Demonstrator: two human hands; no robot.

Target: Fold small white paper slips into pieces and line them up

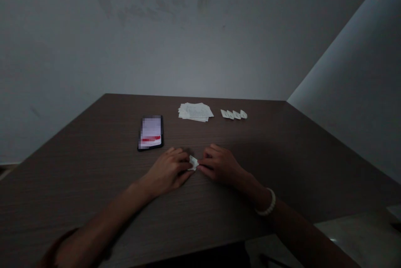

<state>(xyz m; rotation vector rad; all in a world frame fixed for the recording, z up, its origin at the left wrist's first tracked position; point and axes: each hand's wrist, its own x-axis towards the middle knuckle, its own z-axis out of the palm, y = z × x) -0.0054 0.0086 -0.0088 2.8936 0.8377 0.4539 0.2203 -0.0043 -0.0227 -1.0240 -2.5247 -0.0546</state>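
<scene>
Working the slip [194, 162], near-right of the phone [151, 132], needs steady, even pressure (it may tear): left grip [171, 167] and right grip [220, 165] both pinch it.

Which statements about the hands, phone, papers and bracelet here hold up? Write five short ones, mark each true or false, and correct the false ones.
1. The left hand and right hand both touch one small paper. True.
2. The bracelet is on the left arm. False: it is on the right.
3. The phone lies left of the stack. True.
4. The slips lie left of the stack. False: they lie right of it.
5. The phone is dark. False: it is lit.
</scene>
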